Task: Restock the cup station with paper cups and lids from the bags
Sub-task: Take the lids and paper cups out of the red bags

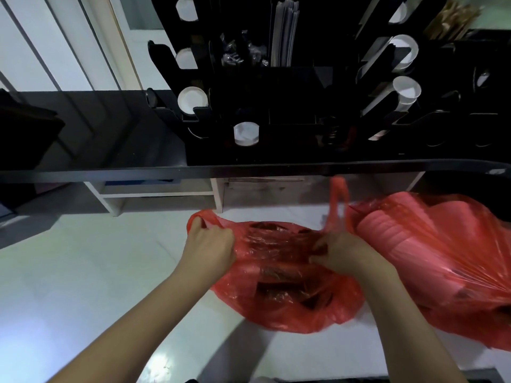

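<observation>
A red plastic bag (287, 294) lies on the white floor below the counter, with dark items showing through its film. My left hand (210, 247) grips the bag's left handle and my right hand (340, 252) grips its right side, pulling the mouth apart. A second, fuller red bag (431, 244) sits to the right, with a pale stack visible inside. On the counter stands the black cup station (276, 87), with white cups (406, 89) in its right slots and white round lids (192, 100) in its left slots.
The dark countertop edge (249, 168) runs across the view above the bags. A white shelf frame (166, 194) sits under the counter. A black object (25, 139) rests at the counter's left end. White floor (83, 272) spreads to the left of the bags.
</observation>
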`<state>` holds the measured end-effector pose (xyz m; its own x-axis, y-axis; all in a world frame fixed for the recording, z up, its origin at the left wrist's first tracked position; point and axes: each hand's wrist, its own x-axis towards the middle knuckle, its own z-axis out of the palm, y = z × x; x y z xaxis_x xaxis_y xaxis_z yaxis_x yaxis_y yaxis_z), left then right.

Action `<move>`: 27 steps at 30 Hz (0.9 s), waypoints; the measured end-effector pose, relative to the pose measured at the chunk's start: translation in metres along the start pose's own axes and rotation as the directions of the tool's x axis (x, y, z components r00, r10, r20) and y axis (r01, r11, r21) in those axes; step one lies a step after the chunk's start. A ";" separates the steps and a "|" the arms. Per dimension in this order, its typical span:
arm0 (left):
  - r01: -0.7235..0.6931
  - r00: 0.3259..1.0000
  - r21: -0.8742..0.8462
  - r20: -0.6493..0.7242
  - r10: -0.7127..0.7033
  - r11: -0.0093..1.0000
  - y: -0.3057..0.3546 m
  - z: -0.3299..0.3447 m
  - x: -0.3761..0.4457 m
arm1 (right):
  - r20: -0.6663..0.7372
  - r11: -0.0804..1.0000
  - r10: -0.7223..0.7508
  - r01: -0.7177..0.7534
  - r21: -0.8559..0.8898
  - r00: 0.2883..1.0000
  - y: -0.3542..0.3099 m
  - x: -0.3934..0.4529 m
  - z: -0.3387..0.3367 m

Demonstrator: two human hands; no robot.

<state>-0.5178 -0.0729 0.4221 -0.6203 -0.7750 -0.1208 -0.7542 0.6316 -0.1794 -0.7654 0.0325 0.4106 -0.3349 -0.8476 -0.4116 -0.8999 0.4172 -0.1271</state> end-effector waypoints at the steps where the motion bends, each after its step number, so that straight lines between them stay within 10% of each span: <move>1: 0.000 1.000 -0.003 0.026 0.000 1.000 -0.002 0.003 -0.001 | 0.064 1.000 0.019 -0.019 -0.003 0.998 0.002 0.000 0.001; 27: 0.036 0.939 -0.197 0.342 0.034 0.980 -0.034 0.069 0.036 | 0.175 0.957 0.098 -0.142 0.254 0.980 0.029 0.039 0.010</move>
<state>-0.4997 -0.1233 0.3566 -0.5345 -0.7130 -0.4537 -0.8038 0.5947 0.0124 -0.8014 0.0148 0.3816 -0.3677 -0.7319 -0.5737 -0.7426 0.6024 -0.2926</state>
